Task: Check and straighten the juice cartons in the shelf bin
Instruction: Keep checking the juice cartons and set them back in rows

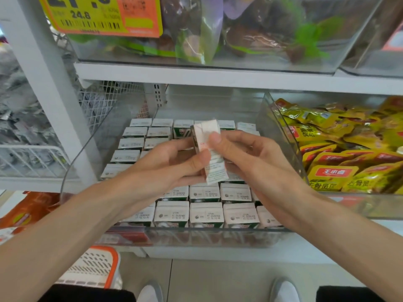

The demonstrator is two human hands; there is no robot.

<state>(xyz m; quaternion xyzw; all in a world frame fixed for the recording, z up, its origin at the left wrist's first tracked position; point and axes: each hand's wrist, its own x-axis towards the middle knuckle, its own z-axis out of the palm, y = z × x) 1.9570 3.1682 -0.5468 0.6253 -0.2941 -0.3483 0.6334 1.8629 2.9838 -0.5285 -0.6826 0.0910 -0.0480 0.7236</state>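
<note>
Left hand (168, 164) and right hand (250, 162) pinch small white juice carton (211, 155) over clear plastic shelf bin (218, 237).
Bin holds rows of white-topped green cartons (206, 214); neighbouring clear bin (353, 205) holds yellow snack packets (340, 155).

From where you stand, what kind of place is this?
Probably a grocery shop aisle: an orange price tag with a barcode hangs above, and clear shelf bins hold rows of juice cartons and yellow snack packets.

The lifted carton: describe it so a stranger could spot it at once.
Find the clear bin of cartons left of the yellow packets. Above it, the left hand and right hand hold one carton. Only it is lifted and tilted.
</note>
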